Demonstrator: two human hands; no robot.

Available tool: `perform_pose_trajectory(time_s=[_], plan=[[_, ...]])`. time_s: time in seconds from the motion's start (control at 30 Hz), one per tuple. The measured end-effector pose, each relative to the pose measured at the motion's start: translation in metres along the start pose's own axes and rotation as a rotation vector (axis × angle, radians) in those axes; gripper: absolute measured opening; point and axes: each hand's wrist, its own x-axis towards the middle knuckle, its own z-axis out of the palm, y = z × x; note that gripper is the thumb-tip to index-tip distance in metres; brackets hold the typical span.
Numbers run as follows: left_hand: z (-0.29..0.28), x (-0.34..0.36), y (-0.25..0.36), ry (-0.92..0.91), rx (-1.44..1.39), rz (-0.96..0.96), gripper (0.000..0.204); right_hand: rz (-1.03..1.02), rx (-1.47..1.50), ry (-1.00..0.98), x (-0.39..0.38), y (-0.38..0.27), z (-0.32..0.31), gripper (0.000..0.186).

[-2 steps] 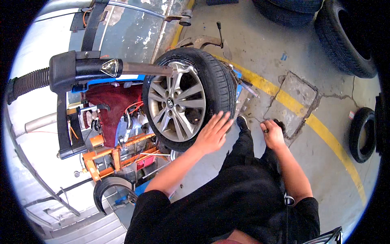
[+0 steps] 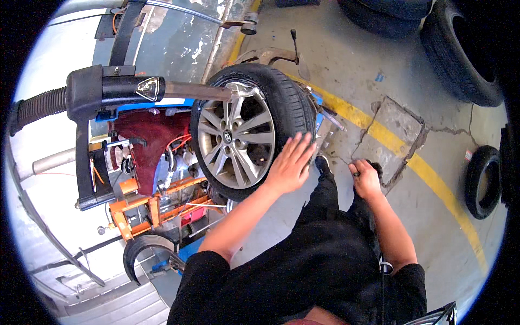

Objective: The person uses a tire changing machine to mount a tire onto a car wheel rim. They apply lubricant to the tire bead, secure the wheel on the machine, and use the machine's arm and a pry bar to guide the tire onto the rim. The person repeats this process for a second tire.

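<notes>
Shifting a little up the tread, the left hand (image 2: pixel 292 162) has come slightly farther from the lower edge of the tyre (image 2: pixel 297 105) than it was a moment ago; the right hand (image 2: pixel 366 177) is in much the same place. I judge from this that attention is still on the tyre, and that the left hand is guiding or feeling it more than gripping it. The tyre is around a silver rim (image 2: pixel 235 138), left of the body, with the metal bar (image 2: pixel 196 91) of a black arm (image 2: pixel 127 86) reaching the rim's upper edge.

The left fingers are nearly straight and a little spread, closed around nothing; whether they touch the tread I cannot tell. The right fingers are curled in, apart from the tyre, and I cannot tell if they hold anything.

Counted: two hands, one rim, one bar, one maroon cloth (image 2: pixel 154 138), one upright lever (image 2: pixel 294 44) and one yellow line (image 2: pixel 387 139) on the floor (image 2: pixel 336 49). Away to the right are one large tyre (image 2: pixel 437 67) and one small tyre (image 2: pixel 472 187); more tyres (image 2: pixel 379 24) are cut off at the top edge, too partly seen to count.
</notes>
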Motion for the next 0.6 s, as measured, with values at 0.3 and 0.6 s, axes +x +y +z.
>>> perform_pose_trajectory(time_s=[0.3,0.6], plan=[[0.020,0.038,-0.010,0.090,0.051,-0.073,0.055,0.030,-0.033,0.007,0.004,0.001,-0.013,0.021],[0.017,0.041,-0.009,0.080,0.059,-0.071,0.052,0.038,-0.028,-0.012,0.002,-0.001,-0.009,0.020]])
